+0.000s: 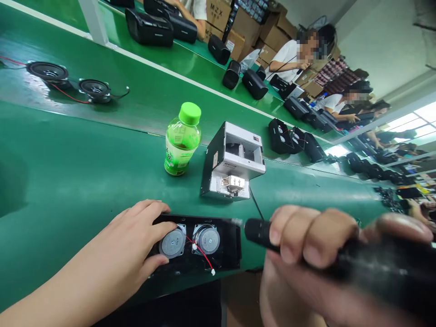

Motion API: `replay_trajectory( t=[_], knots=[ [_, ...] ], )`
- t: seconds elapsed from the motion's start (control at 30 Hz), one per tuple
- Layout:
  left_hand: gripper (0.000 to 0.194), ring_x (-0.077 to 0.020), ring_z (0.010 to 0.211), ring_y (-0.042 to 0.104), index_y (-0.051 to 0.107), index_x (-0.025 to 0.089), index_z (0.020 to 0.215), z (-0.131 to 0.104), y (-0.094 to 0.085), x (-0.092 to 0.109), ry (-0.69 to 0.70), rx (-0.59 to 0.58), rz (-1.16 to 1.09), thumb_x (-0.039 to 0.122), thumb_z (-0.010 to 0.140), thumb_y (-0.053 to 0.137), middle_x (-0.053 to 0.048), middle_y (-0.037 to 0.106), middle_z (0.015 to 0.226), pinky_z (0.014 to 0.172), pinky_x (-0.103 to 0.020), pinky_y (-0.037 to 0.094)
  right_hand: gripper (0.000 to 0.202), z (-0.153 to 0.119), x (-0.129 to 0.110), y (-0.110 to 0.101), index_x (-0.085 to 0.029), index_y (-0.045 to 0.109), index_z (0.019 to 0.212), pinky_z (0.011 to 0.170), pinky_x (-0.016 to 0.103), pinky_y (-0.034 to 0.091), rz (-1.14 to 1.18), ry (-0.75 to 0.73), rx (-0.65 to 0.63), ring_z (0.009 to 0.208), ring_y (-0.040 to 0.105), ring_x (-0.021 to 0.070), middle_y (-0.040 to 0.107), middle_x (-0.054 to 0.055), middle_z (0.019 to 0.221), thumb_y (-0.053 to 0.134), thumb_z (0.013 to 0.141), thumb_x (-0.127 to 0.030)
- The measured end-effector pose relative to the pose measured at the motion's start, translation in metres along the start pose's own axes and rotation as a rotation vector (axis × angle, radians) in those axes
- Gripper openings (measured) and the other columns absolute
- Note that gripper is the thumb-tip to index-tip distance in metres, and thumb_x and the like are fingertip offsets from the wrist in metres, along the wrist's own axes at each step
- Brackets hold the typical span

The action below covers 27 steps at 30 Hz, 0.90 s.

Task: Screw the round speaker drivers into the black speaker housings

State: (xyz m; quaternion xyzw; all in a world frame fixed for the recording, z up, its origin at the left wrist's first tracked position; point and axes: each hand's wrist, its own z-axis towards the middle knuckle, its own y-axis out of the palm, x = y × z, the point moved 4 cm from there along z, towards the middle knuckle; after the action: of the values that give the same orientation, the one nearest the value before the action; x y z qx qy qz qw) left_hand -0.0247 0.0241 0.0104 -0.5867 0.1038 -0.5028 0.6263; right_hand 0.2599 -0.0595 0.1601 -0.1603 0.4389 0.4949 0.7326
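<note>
My left hand [136, 243] rests on the left end of a black speaker housing [230, 245], its thumb and fingers around the left round driver [172, 243]. Beside that driver sits a second one [208, 239], with red wires and white connectors [213, 272] lying across the housing. My right hand [316, 240] is wrapped round a black electric screwdriver [260, 231], blurred and close to the camera. The screwdriver's tip points left at the housing's upper right corner; whether it touches is unclear.
Behind the housing stand a green-capped bottle [183, 141] and a white and black screw feeder machine [235, 161]. Two loose drivers [47, 71] lie at the far left. Open housings [282, 136] stand to the right. Across the line, people [289, 59] work among black speakers [149, 27].
</note>
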Motion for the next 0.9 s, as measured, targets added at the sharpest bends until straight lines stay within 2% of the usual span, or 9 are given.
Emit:
replay_trajectory(
  t=[0.1, 0.23, 0.3, 0.43, 0.53, 0.6, 0.73, 0.77, 0.9],
  knots=[
    [0.048, -0.0418, 0.136, 0.086, 0.09, 0.036, 0.13, -0.006, 0.008, -0.003, 0.018, 0.054, 0.033, 0.015, 0.088, 0.088, -0.01, 0.086, 0.152, 0.105, -0.058, 0.076, 0.06, 0.035, 0.019, 0.008, -0.038, 0.1, 0.112, 0.056, 0.043, 0.063, -0.003, -0.097, -0.01, 0.052, 0.066, 0.0213, 0.074, -0.002, 0.069, 0.087, 0.106, -0.096],
    [0.045, -0.0431, 0.138, 0.085, 0.089, 0.036, 0.133, -0.011, 0.012, -0.004, 0.044, 0.093, 0.075, 0.017, 0.093, 0.081, -0.012, 0.085, 0.156, 0.106, -0.06, 0.076, 0.076, 0.062, 0.045, 0.023, -0.032, 0.096, 0.097, 0.049, 0.037, 0.057, -0.002, -0.03, -0.12, 0.048, 0.068, 0.0209, 0.075, -0.003, 0.063, 0.088, 0.094, -0.108],
    [0.047, -0.042, 0.141, 0.085, 0.088, 0.037, 0.137, -0.012, 0.012, -0.006, 0.039, 0.081, 0.058, 0.017, 0.094, 0.081, -0.011, 0.085, 0.159, 0.109, -0.059, 0.076, 0.076, 0.066, 0.049, 0.025, -0.031, 0.096, 0.1, 0.048, 0.037, 0.058, -0.001, 0.028, -0.137, 0.047, 0.069, 0.0213, 0.077, -0.002, 0.063, 0.093, 0.091, -0.106],
    [0.057, -0.0413, 0.146, 0.085, 0.086, 0.037, 0.148, -0.012, 0.008, -0.009, 0.017, 0.03, 0.014, 0.023, 0.093, 0.088, -0.009, 0.083, 0.169, 0.115, -0.056, 0.077, 0.08, 0.067, 0.051, 0.017, -0.026, 0.094, 0.103, 0.049, 0.034, 0.06, 0.032, 0.127, -0.036, 0.049, 0.068, 0.0201, 0.077, -0.003, 0.064, 0.097, 0.087, -0.105],
    [0.054, -0.043, 0.149, 0.085, 0.087, 0.038, 0.147, -0.011, 0.005, -0.009, 0.006, 0.022, 0.019, 0.025, 0.094, 0.088, -0.009, 0.081, 0.173, 0.116, -0.059, 0.076, 0.08, 0.059, 0.049, 0.006, -0.028, 0.096, 0.105, 0.048, 0.033, 0.057, 0.072, 0.23, -0.004, 0.047, 0.065, 0.0199, 0.077, -0.004, 0.062, 0.101, 0.081, -0.104],
    [0.05, -0.044, 0.148, 0.085, 0.088, 0.039, 0.142, -0.01, 0.004, -0.008, 0.006, 0.026, 0.021, 0.023, 0.095, 0.086, -0.009, 0.082, 0.172, 0.115, -0.061, 0.076, 0.074, 0.05, 0.041, -0.002, -0.031, 0.1, 0.11, 0.051, 0.035, 0.058, 0.089, 0.247, -0.016, 0.049, 0.066, 0.0207, 0.079, -0.003, 0.064, 0.101, 0.086, -0.101],
    [0.052, -0.0428, 0.147, 0.084, 0.09, 0.043, 0.143, -0.007, 0.004, -0.004, -0.005, 0.004, -0.013, 0.021, 0.096, 0.085, -0.007, 0.083, 0.169, 0.114, -0.062, 0.076, 0.027, 0.023, 0.019, -0.008, -0.04, 0.103, 0.123, 0.062, 0.043, 0.067, 0.106, 0.22, -0.052, 0.054, 0.069, 0.0214, 0.075, -0.006, 0.069, 0.104, 0.109, -0.063],
    [0.053, -0.0427, 0.146, 0.084, 0.09, 0.044, 0.143, -0.007, 0.004, -0.003, -0.009, 0.003, -0.022, 0.021, 0.096, 0.086, -0.006, 0.083, 0.169, 0.114, -0.063, 0.076, 0.022, 0.016, 0.017, -0.005, -0.041, 0.102, 0.126, 0.063, 0.044, 0.069, 0.112, 0.218, -0.062, 0.053, 0.069, 0.0214, 0.074, -0.006, 0.07, 0.101, 0.113, -0.059],
    [0.055, -0.0426, 0.144, 0.085, 0.091, 0.043, 0.141, -0.004, 0.002, -0.001, -0.01, 0.016, -0.029, 0.019, 0.093, 0.088, -0.007, 0.085, 0.165, 0.113, -0.062, 0.077, 0.049, -0.004, 0.03, 0.027, -0.04, 0.099, 0.132, 0.057, 0.041, 0.066, 0.159, 0.247, -0.161, 0.052, 0.072, 0.0215, 0.075, -0.004, 0.072, 0.077, 0.121, -0.082]
  ],
)
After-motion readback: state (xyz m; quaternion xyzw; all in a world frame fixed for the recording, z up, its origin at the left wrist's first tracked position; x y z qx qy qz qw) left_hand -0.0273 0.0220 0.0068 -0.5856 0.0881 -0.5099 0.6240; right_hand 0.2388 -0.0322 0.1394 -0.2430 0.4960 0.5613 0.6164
